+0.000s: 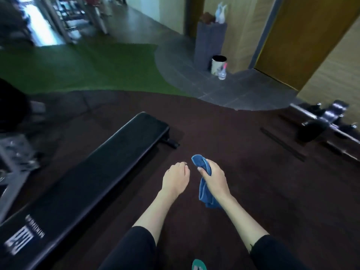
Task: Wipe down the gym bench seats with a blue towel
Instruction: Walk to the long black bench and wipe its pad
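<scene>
From the head camera, both forearms reach forward and down over the dark maroon floor [243,137], each in a black sleeve [134,248] pushed up past the wrist.

The right hand [213,177] is closed around the blue towel [203,193]. Its fingers and thumb wrap the bunched cloth, so that one rolled end sticks out ahead of the knuckles and the rest hangs below the wrist. The towel touches nothing but this hand.

The left hand [176,179] is just beside the right one, apart from the towel. Its fingers are loosely curled under and it holds nothing.

The black padded gym bench [87,172] lies to the left of the left hand. It runs diagonally from the near left corner, where white lettering marks the pad, to a far end ahead of the hands. Neither hand nor the towel touches it.

Well ahead of the right hand, a white bin [218,64] and a clear spray bottle [222,73] with a pink trigger stand at the foot of a grey pedestal [209,41]. Far to that hand's right is a dumbbell rack [329,121]. Green turf [78,69] lies beyond the bench. Below the hands, a teal slipper [198,265] shows at the frame's lower edge.
</scene>
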Available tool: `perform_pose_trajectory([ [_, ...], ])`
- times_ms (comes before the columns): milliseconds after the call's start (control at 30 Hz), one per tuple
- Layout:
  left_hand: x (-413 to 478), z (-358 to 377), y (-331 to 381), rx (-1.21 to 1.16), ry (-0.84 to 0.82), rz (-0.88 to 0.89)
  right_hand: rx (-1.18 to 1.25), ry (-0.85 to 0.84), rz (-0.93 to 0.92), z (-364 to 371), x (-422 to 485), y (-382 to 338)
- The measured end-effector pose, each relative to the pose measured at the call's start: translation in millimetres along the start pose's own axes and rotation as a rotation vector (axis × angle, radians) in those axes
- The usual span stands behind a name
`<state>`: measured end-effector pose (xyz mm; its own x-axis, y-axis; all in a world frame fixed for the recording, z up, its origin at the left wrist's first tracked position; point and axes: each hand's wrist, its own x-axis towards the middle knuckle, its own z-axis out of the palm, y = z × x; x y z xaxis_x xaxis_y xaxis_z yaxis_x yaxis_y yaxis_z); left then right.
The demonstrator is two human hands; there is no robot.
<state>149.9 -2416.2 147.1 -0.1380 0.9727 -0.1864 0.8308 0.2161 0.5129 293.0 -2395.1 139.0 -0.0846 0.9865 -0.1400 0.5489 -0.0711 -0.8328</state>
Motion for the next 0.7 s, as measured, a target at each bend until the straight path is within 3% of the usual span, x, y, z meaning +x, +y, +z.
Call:
perform_pose_trajectory([
  [367, -72.2, -27.5, -76.5, -0.021, 0.158, -0.411, -0.073, -0.415, -0.229, 78.3, -11.2, -38.0],
  [700, -155.3, -53.1, -153.9, -0.092, 0.359, -0.675, -0.114, -0.664, -0.418, 172.6, -62.9, -88.1],
])
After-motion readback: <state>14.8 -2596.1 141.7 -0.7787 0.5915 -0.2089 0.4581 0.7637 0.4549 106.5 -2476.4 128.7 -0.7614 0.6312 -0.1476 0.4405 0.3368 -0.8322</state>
